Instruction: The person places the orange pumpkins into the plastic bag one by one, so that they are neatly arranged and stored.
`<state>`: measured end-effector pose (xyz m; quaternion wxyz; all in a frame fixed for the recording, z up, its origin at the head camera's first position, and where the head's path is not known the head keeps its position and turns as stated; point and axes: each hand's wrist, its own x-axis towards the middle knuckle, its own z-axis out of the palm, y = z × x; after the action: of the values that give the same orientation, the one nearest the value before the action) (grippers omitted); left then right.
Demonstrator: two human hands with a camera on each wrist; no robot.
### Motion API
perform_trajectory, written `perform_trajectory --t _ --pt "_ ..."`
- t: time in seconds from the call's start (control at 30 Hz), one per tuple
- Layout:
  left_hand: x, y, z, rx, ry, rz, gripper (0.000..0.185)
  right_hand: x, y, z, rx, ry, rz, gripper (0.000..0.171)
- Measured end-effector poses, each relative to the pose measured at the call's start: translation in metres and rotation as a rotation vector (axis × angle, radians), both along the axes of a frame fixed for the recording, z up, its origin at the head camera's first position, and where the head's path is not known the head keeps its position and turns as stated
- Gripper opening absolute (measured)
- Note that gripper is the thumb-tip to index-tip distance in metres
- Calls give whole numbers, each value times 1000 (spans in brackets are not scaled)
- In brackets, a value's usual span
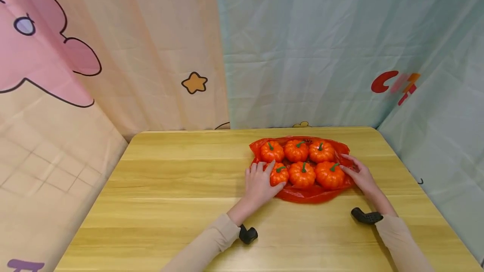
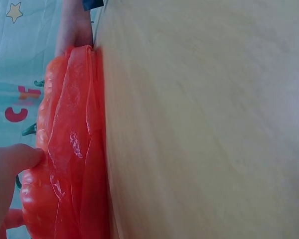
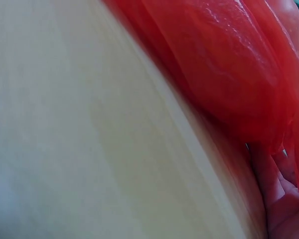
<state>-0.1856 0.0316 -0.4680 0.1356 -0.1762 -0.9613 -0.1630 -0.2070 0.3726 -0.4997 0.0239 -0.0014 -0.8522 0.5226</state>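
Several small orange pumpkins with green stems sit in two rows on a spread red plastic bag (image 1: 310, 196). My left hand (image 1: 261, 184) holds the front-left pumpkin (image 1: 279, 174), its thumb in front and its fingers over the left and back. In the left wrist view, the thumb (image 2: 22, 158) lies on the pumpkin above the crinkled bag side. My right hand (image 1: 361, 175) touches the bag's right end, thumb tip by the front-right pumpkin (image 1: 330, 175) and fingers reaching along the edge. Red film (image 3: 229, 74) covers part of that hand in the right wrist view.
The pumpkins and bag lie on a wooden table (image 1: 170, 179), toward its back right. Printed cloth curtains (image 1: 159, 53) stand behind the table and at both sides. Black wrist pieces (image 1: 247, 235) hang beside the sleeves.
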Motion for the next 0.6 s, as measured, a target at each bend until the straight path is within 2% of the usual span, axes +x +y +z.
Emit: perform_trajectory --t 0.17,0.33,0.4,0.47,0.6 --pt "-1 -4 2 40 19 -12 68 -2 -1 1 3 0 2 61" --pt "1 -22 10 209 66 -70 67 1 1 2 1 50 10 56" --pt "0 -34 16 267 87 -84 68 3 4 2 10 92 21 53" --pt "-3 -51 23 266 109 -84 70 5 8 4 53 138 28 49" --pt "-13 -96 37 215 88 -82 73 10 17 15 250 233 46 53"
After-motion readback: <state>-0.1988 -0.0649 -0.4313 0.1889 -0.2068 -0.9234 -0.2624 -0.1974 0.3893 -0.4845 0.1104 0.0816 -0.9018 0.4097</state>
